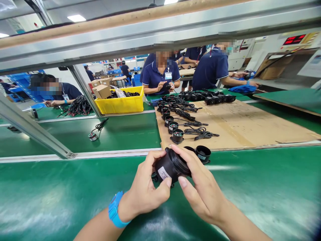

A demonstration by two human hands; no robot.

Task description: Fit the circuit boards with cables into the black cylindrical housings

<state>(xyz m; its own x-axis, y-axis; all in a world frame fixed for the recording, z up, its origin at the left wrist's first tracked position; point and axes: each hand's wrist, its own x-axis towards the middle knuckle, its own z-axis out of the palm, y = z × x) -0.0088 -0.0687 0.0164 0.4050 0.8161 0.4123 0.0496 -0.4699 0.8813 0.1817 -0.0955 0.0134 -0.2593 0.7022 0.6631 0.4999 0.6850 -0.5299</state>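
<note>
Both my hands hold one black round housing [171,166] with a white label, just above the green belt. My left hand [147,189], with a blue wristband, grips its left side, thumb under the label. My right hand [200,187] wraps the right side, fingers over its rim. Directly behind it on the belt stands another black cup-shaped housing [203,153], open side up.
A cardboard sheet [240,127] carries rows of black housings with coiled cables [175,124]. A yellow bin [121,103] of cables, a loose part with cable [94,135] and a slanted metal frame post [32,130] stand left. Several seated people work across the line.
</note>
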